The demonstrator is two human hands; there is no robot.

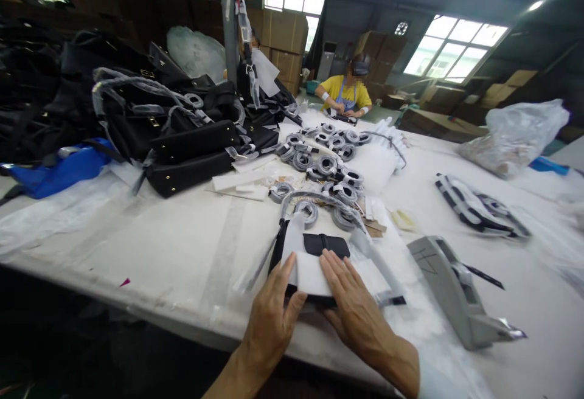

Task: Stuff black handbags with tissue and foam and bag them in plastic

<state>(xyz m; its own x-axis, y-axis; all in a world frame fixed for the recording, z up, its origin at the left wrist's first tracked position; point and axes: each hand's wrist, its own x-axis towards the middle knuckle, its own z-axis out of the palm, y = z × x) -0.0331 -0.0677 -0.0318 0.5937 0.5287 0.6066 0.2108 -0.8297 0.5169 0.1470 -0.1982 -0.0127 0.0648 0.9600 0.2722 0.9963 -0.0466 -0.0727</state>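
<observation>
A small black bag [326, 244] lies flat near the table's front edge, partly covered by a white foam sheet [309, 268]. My left hand [274, 314] grips the bag's near left edge, thumb lying on the sheet. My right hand [353, 301] rests on the sheet's right side with its fingers stretched flat, pressing it onto the bag. A wrapped strap [319, 199] curves just beyond the bag.
A grey tape dispenser [456, 292] stands to the right. Several coiled wrapped straps [326, 165] lie mid-table. Black handbags [182, 137] are piled at the left, a plastic bag [515, 134] far right. A person in a yellow shirt [347, 92] works at the far end.
</observation>
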